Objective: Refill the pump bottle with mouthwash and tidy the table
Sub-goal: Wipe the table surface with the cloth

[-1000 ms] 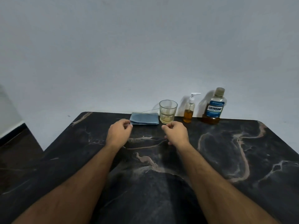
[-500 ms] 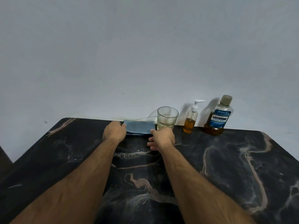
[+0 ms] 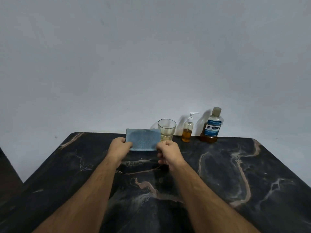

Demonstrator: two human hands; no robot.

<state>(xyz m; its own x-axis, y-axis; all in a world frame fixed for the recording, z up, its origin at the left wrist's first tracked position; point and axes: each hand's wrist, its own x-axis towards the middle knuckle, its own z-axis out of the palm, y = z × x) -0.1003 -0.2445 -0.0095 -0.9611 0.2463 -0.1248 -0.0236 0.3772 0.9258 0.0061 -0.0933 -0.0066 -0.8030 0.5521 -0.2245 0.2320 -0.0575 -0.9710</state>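
Note:
A folded blue cloth [image 3: 143,139] is held up off the table near its far edge. My left hand [image 3: 119,147] grips its left side and my right hand [image 3: 168,152] pinches its right side. Just behind the cloth's right corner stands a clear glass [image 3: 166,131] with a little pale liquid. To the right of it are a small pump bottle [image 3: 188,130] about half full of amber liquid and a Listerine mouthwash bottle [image 3: 212,127] with amber liquid low in it, cap on.
The dark marble table [image 3: 235,174] spreads out in front of me, its far edge against a plain pale wall [image 3: 151,64]. A dark floor strip shows at the far left.
Both hands reached forward to the cloth lying at the table's far edge, took hold of its two sides, and lifted and tilted it up toward me.

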